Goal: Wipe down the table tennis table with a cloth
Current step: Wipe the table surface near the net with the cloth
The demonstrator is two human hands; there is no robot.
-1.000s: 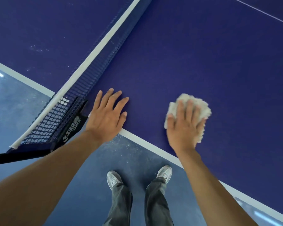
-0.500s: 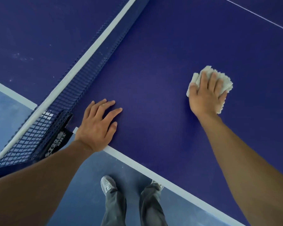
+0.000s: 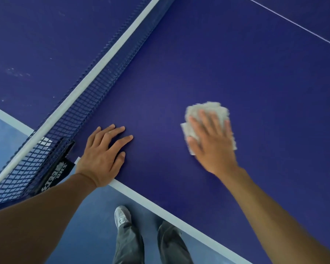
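Note:
The dark blue table tennis table [image 3: 246,77] fills most of the head view, with a white line along its near edge. A folded white cloth [image 3: 204,111] lies on the near half. My right hand [image 3: 211,141] presses flat on the cloth with straight, spread fingers; the hand and cloth are motion-blurred. Flat on the table surface rests my left hand [image 3: 103,155], at the near edge just right of the net post, holding nothing.
The net [image 3: 95,86] with its white top band runs diagonally from lower left to the top. Its black clamp [image 3: 55,172] sits at the table edge beside my left wrist. Below the edge is blue floor with my legs and shoes [image 3: 122,216].
My right hand slid the cloth away to the far right, then back toward me and leftward. My left hand stayed planted by the net post.

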